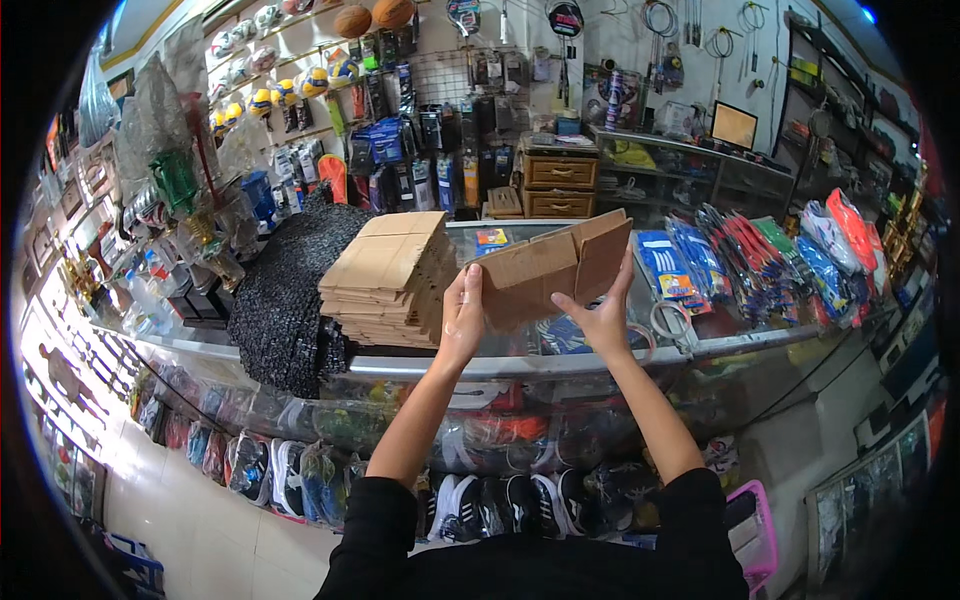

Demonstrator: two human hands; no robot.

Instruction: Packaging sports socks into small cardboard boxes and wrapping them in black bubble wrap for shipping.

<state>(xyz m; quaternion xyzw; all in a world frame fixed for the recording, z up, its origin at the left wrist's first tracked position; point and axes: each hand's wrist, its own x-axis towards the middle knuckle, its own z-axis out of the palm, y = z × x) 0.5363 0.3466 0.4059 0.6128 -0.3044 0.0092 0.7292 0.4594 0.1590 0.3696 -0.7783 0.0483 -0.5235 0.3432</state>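
A brown cardboard box [534,279], partly unfolded with its panels bent at the creases, is held above the glass counter [547,365]. My left hand [463,315] grips its left end, thumb on the near face. At the right end, my right hand [602,311] has its fingers behind the end panel and its thumb near the lower edge. Left of the box, a stack of flat folded cardboard boxes [386,277] rests on the counter. Black bubble wrap [281,300] lies beside the stack and hangs over the counter's front edge.
Packaged blue sportswear [664,266] and other bagged goods lie along the counter's right side. A tape roll [670,321] sits near the front edge. Trophies in plastic [176,180] stand at left. Shoes [517,502] line the floor below. A pink-rimmed basket [761,532] is at lower right.
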